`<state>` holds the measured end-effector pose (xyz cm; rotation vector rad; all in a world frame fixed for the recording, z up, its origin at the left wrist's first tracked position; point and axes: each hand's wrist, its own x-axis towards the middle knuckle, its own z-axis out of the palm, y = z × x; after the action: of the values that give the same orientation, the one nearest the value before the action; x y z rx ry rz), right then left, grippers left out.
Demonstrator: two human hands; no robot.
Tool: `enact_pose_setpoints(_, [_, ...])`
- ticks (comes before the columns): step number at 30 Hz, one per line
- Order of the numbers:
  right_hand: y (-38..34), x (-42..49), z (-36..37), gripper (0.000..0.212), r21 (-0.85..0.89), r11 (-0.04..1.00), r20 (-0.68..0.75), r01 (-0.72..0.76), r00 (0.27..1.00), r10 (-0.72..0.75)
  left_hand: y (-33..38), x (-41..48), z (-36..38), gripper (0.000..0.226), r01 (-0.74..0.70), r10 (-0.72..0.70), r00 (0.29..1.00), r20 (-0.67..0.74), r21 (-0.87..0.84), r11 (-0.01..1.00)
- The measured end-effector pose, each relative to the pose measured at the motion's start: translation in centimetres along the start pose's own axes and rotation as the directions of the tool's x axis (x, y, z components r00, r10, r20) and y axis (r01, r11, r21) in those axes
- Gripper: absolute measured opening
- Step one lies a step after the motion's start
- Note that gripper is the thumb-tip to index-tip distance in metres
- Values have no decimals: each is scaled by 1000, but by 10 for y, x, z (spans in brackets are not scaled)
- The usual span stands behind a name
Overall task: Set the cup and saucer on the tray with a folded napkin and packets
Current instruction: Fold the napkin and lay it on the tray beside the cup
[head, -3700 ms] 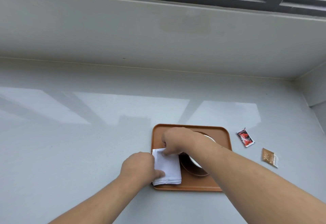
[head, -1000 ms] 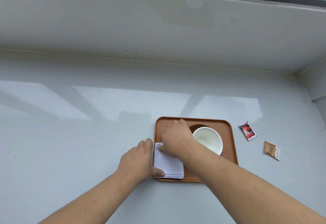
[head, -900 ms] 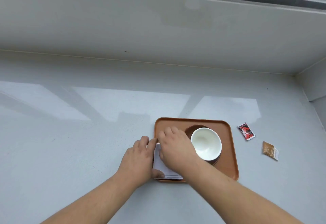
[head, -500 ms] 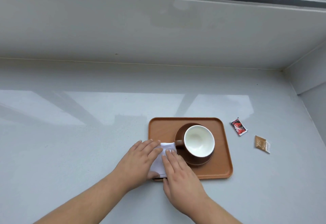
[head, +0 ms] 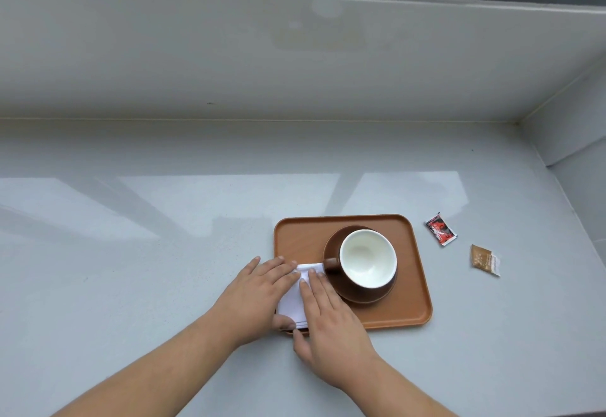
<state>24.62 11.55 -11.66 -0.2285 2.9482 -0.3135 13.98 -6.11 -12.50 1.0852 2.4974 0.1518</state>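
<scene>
Since a few seconds ago the right hand [head: 331,321] is coming off the cup [head: 367,261] and joining the left hand [head: 259,295], fingers laid flat and together, pressing the folded napkin [head: 292,302] down on the tray [head: 305,236] left of the saucer [head: 364,295]. Red packet [head: 441,229] and brown packet [head: 484,260] are sitting on the grey counter [head: 131,252] right of the tray, waiting under the window.

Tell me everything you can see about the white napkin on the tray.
The napkin is white, looks like paper or thin cloth, folded flat with layered edges showing at its near side. It lies on the near left corner of the brown tray, beside the saucer. The left hand and right hand both press flat on it, covering much of it.
</scene>
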Motion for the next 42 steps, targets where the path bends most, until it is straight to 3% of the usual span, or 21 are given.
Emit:
enact_pose_setpoints(9, [-26,18,-4,99,-29,988,200,-149,968,152,0,2,0,88,10,-10,1000,3,-22,1000])
enact_pose_setpoints(15, [-35,16,-1,99,-40,977,108,-210,971,214,-4,3,3,88,0,1,1000,10,-13,1000])
enact_pose_setpoints(26, [-13,0,18,103,7,997,149,-83,985,81,-14,5,6,93,-80,79,996,41,35,996])
enact_pose_setpoints(31, [-10,-2,15,102,-12,999,128,-50,990,51,-15,-8,14,82,-131,142,985,-98,108,985])
enact_pose_setpoints(42, [0,-16,16,100,-77,997,144,-17,989,28,-9,-16,17,83,-15,22,996,-92,80,997])
